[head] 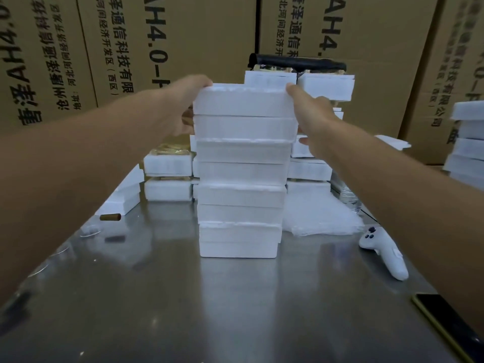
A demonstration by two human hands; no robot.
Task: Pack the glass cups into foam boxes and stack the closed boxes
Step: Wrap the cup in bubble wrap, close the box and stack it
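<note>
- Fingers (203, 83) of the left hand (180, 106) and right hand (313, 111) curl round opposite sides of the top foam box (243, 100).
- Below them, the stack (239, 195) of closed boxes stands on the desk (235, 297).
</note>
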